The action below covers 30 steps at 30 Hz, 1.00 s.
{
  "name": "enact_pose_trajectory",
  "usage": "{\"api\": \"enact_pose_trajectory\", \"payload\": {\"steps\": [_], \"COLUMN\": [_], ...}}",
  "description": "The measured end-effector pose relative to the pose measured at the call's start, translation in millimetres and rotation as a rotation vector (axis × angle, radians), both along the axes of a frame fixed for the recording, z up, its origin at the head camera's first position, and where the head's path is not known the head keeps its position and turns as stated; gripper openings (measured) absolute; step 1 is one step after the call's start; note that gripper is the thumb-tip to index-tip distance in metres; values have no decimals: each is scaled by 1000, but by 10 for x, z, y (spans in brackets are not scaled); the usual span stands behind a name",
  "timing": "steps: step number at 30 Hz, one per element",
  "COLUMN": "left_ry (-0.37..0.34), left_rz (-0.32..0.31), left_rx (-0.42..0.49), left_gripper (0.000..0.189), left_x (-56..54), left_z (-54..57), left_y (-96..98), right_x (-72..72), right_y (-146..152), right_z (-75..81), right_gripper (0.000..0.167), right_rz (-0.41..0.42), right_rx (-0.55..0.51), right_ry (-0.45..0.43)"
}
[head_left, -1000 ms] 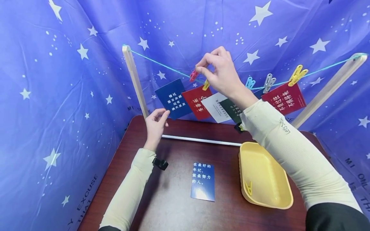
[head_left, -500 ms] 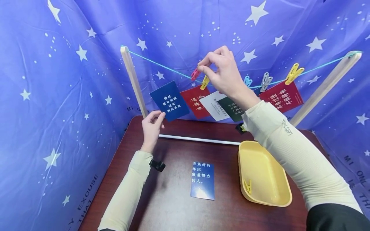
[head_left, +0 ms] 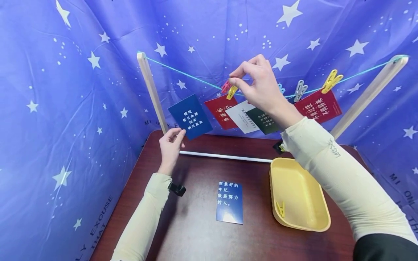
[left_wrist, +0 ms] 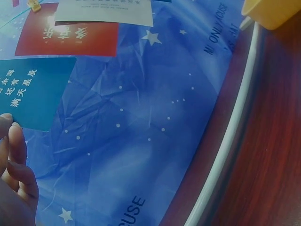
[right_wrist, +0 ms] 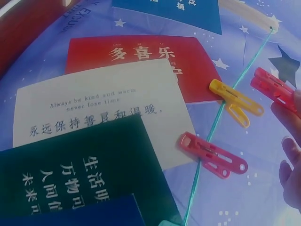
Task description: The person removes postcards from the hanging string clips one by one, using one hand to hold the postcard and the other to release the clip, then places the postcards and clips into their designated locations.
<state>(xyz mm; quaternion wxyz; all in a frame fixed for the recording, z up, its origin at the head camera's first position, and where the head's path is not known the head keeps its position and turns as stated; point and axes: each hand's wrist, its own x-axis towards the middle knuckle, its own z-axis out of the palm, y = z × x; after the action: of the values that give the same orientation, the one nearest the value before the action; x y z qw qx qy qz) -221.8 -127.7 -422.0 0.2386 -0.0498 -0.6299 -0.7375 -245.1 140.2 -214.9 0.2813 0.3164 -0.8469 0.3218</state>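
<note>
At its lower left corner, a blue card (head_left: 191, 116) with white writing is pinched between the thumb and fingers of my left hand (head_left: 170, 145). The card is tilted, left of the hanging row. My right hand (head_left: 261, 85) pinches a pink clothespin (right_wrist: 277, 89) by its handle end, near the cord (head_left: 189, 75). Beside that clothespin, a yellow clothespin (right_wrist: 235, 101) holds a red card (right_wrist: 141, 66) on the cord. Another pink clothespin (right_wrist: 211, 153) grips a white card (right_wrist: 99, 108) next to it. My right hand and wrist hide part of the hanging row in the head view.
A green card (head_left: 265, 121) and a second red card (head_left: 321, 105) also hang there. Wooden posts (head_left: 149, 87) carry the cord. On the table lies another blue card (head_left: 229, 212), left of a yellow basket (head_left: 307, 195) containing a yellow clothespin (head_left: 281, 209). A white rod (head_left: 225, 156) crosses behind.
My left hand has carried the blue card slightly left and down, away from the red card. My right hand has shifted right with the pink clothespin, which now overlaps the yellow one in the head view.
</note>
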Motion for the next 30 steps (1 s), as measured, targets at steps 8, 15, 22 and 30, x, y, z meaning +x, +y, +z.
{"api": "enact_pose_trajectory", "payload": {"steps": [8,15,22,30], "left_ry": [-10,-4,-27,-9], "left_rz": [11,-3,-12,-44], "left_rx": [-12,1,-10,5], "left_gripper": [20,16,16,17], "left_x": [-5,22,53,270], "left_z": [-135,-186,-232,-50], "left_y": [-41,-12,5,83], "right_x": [60,132,177,238], "right_y": [76,178,281,364], "right_z": [-56,-142,-231,-358], "right_gripper": [13,10,11,13], "right_rz": [-5,7,8,33], "right_rx": [18,29,57,76], "right_ry": [-3,0,11,15]}}
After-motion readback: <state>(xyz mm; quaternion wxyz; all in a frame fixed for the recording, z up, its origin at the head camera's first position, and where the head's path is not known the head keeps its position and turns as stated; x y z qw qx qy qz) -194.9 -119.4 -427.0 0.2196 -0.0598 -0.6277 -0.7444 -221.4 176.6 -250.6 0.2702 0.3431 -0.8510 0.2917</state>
